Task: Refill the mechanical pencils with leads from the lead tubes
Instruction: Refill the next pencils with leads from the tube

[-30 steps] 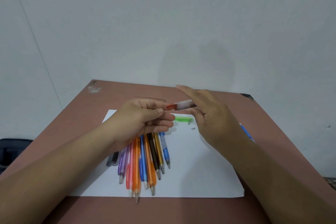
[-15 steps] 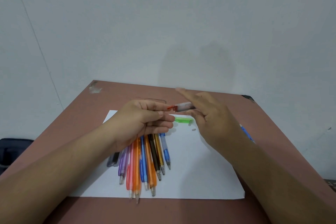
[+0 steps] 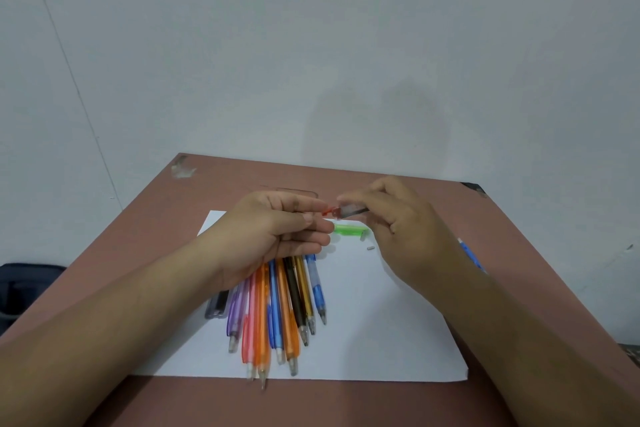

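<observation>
The lead tube [image 3: 351, 212], a small clear grey case, is being held above the far part of the white paper sheet [image 3: 381, 329], pinched between the thumb and fingers of the right hand [image 3: 401, 239]. Its open end is pointing left at the red end of a mechanical pencil [image 3: 327, 212], which is sticking out of the left hand [image 3: 277, 236]; the fingers of that hand are curling round the pencil, hiding most of its barrel. Tube and pencil end are lying almost in line, just beside each other; whether they are touching cannot be told.

Just beneath them a green piece [image 3: 349, 229] is lying on the sheet, with a tiny white bit [image 3: 370, 247] near it. Under the left hand a bundle of coloured mechanical pencils [image 3: 277, 308] is fanning out toward the near edge of the sheet, tips pointing at the person. A dark flat case [image 3: 217, 305] is lying at the bundle's left. A blue pencil [image 3: 471, 255] is showing behind the right wrist. The sheet is resting on the brown table [image 3: 138, 239].
</observation>
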The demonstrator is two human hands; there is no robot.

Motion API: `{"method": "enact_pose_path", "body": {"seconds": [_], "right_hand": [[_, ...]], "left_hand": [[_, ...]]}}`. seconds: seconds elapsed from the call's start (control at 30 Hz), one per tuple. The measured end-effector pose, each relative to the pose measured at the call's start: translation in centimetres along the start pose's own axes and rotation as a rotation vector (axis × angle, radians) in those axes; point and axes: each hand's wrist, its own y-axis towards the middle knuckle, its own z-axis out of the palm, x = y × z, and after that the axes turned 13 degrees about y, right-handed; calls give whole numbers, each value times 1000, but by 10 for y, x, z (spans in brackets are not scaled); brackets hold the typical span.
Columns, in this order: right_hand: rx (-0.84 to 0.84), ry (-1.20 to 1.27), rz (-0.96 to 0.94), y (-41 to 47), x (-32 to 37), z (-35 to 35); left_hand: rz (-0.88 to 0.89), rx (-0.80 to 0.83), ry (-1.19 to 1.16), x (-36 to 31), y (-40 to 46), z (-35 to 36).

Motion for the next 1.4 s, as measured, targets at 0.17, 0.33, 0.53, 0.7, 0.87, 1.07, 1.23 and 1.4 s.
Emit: {"method": "enact_pose_path", "body": {"seconds": [0.17,0.33,0.53,0.7,0.87,1.07,1.23,1.4], "right_hand": [[1,26,45,1,2,-1],[-20,77,70,0,3,-2],[-31,104,88,0,7,-4],[3,23,42,-1,4,-2],[25,25,34,-3,3,-2],[14,32,70,0,4,-2],[8,50,103,-1,4,-4],[13,-8,61,0,3,-3]], "left_hand": [[5,3,0,0,0,0],[16,14,11,0,1,0],[16,17,10,0,1,0],[23,14,10,0,1,0],[24,17,10,1,1,0],[22,20,-1,0,1,1],[20,20,-1,1,0,0],[19,21,6,1,1,0]]}}
